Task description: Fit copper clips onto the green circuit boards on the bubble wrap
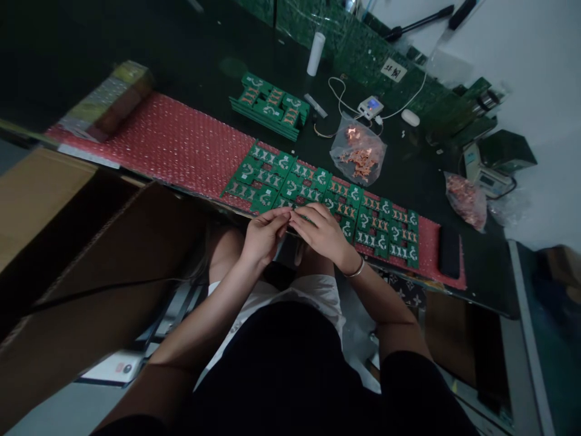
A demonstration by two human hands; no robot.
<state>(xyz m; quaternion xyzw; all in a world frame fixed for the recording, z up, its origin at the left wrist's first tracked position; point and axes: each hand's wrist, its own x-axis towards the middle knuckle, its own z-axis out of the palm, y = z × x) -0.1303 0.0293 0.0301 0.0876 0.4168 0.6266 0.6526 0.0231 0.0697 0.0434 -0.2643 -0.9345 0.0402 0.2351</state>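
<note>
At the front edge of the bench, my left hand is closed in a pinch, thumb against forefinger. Its fingertips meet those of my right hand, whose bent fingers are drawn together; anything held there is too small to make out. Just beyond my hands lies a row of green circuit boards on red bubble wrap. Copper-coloured pieces sit in slots of the boards towards the right, while the boards at the left show bare silvery slots. My right hand partly covers the middle boards.
Behind the row is a stack of green boards. A clear bag of copper-coloured pieces lies beside it, near a small white device with cables. A black phone rests at the right, a taped block at the left.
</note>
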